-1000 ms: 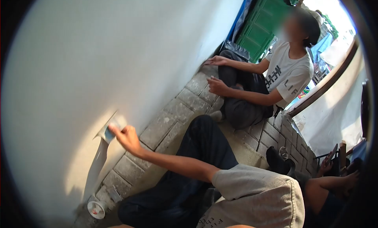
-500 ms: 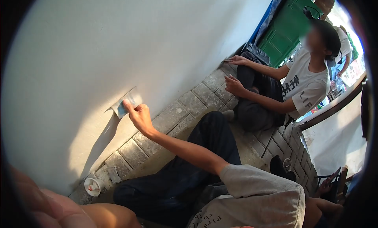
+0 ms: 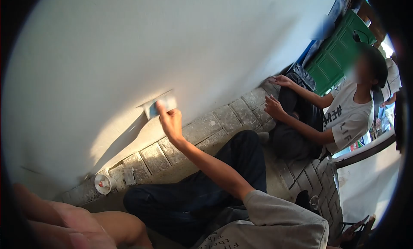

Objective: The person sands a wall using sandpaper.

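Observation:
My right hand [image 3: 171, 122] pinches a flat, pale scraper [image 3: 160, 106] with a bluish part under the thumb. The scraper lies against the white wall [image 3: 129, 47] in a sunlit patch, and its shadow falls down the wall to the left. Large and close at the lower left is my left hand [image 3: 71, 227], palm in view and nothing seen in it; its fingers are partly cut off by the dark frame edge. Below the scraper, a round white cup [image 3: 104, 184] with something whitish and a red spot inside rests on the paving beside a small flat piece [image 3: 129, 176].
Another person [image 3: 350, 111] sits by the wall at the right, both hands raised near its base. Paving blocks [image 3: 211, 122] run along the wall. A green panel [image 3: 337, 51] stands behind, with a curved dark beam [image 3: 365, 150] at the right. My bent legs [image 3: 193, 201] are below.
The wall, cup and other person have shifted in view as the camera turned. My right hand with the scraper appears farther right. My left hand came into view at the lower left.

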Action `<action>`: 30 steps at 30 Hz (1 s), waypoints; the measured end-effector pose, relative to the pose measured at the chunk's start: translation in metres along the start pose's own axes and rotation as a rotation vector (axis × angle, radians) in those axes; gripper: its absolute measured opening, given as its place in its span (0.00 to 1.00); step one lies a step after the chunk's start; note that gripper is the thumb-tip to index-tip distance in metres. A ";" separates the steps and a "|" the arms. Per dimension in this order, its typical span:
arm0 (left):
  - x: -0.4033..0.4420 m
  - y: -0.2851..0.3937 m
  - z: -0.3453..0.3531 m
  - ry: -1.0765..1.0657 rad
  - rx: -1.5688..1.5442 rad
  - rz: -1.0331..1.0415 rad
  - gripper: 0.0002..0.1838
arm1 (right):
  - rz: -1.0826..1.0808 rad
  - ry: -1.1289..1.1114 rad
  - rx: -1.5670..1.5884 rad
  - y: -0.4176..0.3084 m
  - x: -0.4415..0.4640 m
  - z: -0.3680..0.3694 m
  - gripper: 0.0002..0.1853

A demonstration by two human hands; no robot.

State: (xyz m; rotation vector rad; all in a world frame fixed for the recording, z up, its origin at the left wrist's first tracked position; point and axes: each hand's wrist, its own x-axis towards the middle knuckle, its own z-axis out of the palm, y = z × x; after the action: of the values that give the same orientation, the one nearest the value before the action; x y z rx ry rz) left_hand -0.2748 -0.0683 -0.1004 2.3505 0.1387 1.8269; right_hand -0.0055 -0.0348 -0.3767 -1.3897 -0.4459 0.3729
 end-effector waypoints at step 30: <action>-0.004 0.033 0.035 0.135 -0.180 -0.011 0.24 | 0.038 0.284 0.338 -0.013 0.011 -0.008 0.37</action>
State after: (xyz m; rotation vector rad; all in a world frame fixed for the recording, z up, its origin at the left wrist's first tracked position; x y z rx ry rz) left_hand -0.2424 -0.1037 -0.1068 2.1032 0.0019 1.9063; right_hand 0.0078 -0.0384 -0.3636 -1.1002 -0.1155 0.2619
